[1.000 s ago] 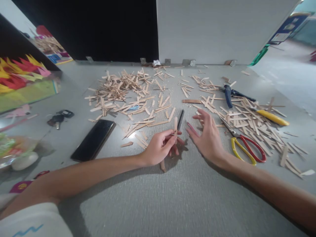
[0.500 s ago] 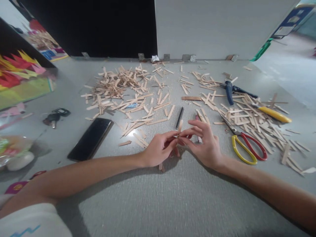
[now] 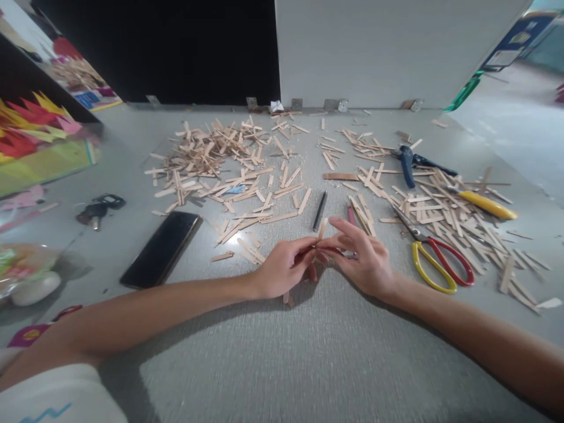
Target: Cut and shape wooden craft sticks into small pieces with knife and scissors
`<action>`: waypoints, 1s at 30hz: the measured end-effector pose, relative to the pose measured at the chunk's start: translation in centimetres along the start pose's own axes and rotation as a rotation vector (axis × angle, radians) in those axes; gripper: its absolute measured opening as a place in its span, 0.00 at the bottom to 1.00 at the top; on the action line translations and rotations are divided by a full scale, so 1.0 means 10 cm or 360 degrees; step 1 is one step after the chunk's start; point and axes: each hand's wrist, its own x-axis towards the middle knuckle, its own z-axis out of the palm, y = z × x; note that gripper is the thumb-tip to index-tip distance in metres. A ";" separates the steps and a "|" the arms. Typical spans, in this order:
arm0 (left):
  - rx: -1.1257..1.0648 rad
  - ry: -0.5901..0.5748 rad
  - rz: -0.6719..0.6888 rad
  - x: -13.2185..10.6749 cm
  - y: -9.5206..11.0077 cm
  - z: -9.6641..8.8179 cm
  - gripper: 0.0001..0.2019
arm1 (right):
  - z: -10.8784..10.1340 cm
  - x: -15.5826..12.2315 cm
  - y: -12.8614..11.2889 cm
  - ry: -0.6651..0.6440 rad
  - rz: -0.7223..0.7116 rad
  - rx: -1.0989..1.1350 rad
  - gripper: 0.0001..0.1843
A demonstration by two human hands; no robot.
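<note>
My left hand (image 3: pixel 284 267) and my right hand (image 3: pixel 361 255) meet fingertip to fingertip low over the grey table. Between their pinched fingers is a small wooden craft stick (image 3: pixel 323 227), its pale end poking up past the fingertips. Most of the stick is hidden by the fingers. Just beyond it lies a black pen (image 3: pixel 321 210). A pink-red pen-like object (image 3: pixel 351 215) is partly covered by my right hand. Under my left hand a bit of another stick (image 3: pixel 286 298) shows.
Craft sticks (image 3: pixel 211 144) lie heaped at the back left, with more cut pieces (image 3: pixel 440 211) at right. Red-and-yellow-handled scissors (image 3: pixel 440 264), blue-handled pliers (image 3: pixel 408 166) and a yellow-handled tool (image 3: pixel 487 204) rest there. Left are a phone (image 3: pixel 162 249) and keys (image 3: pixel 99 210). A black-and-white panel (image 3: pixel 388 53) stands behind.
The raised fingers of my right hand have lowered and drawn in toward the stick. My left hand stays nearly still, and both hands keep hold of the stick.
</note>
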 end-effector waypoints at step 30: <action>0.0057 -0.0163 0.0018 0.02 -0.06 -0.05 0.11 | 0.06 0.01 -0.09 -0.0157 0.0091 0.0050 0.32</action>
